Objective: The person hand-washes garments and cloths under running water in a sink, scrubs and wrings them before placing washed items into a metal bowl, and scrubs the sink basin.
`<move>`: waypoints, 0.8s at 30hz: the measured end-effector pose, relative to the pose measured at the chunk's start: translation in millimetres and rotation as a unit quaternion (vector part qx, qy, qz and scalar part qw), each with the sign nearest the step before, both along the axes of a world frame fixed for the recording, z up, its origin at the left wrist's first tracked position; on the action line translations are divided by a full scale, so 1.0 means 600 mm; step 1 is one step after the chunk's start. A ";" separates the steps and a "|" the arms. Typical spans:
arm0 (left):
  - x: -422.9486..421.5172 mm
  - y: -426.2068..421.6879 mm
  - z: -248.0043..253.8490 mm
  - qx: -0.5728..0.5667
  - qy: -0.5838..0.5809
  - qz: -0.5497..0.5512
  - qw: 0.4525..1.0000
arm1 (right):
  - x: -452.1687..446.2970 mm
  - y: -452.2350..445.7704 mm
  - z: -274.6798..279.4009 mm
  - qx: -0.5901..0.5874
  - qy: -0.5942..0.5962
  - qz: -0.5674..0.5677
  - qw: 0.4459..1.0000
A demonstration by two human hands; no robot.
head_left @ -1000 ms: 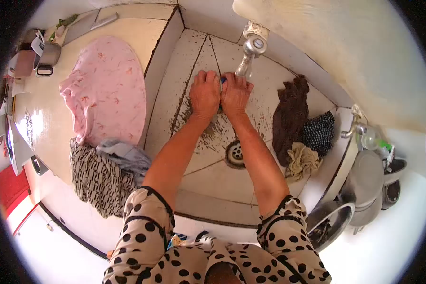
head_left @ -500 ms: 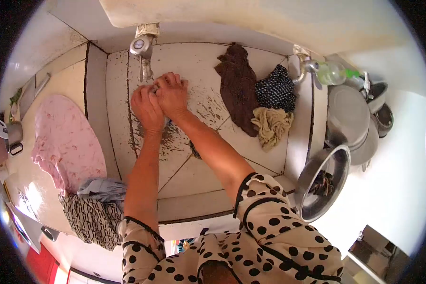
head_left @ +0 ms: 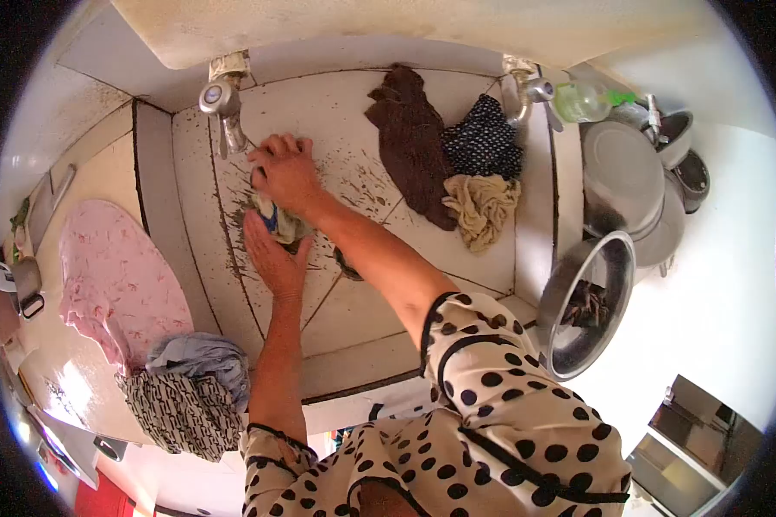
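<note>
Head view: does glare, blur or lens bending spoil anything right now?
Head view, whole: the back edge of the sink bows, corners go black; head view, left: glare whitens a patch of counter; head view, lower right: light washes out the space beside the metal basin; head view, centre: left hand and right hand show clearly, the bundle between them less so.

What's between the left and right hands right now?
A crumpled pale cloth with blue on it, between the left hand and right hand, in the head view.
</note>
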State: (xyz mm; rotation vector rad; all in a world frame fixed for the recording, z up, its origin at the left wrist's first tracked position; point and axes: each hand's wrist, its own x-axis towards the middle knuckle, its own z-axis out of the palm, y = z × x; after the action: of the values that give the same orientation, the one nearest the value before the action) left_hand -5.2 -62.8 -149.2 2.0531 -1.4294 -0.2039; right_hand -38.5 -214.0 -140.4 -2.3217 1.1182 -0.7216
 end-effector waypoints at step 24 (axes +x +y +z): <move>0.018 0.010 -0.002 0.116 0.017 0.021 0.993 | 0.013 0.031 -0.021 0.062 0.029 0.023 0.997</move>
State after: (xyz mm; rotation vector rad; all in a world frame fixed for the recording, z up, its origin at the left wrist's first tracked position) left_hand 5.8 -56.9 -150.4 2.2520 -1.3955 -0.4016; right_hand -30.9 -195.3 -153.3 -2.2687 1.0975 -0.5563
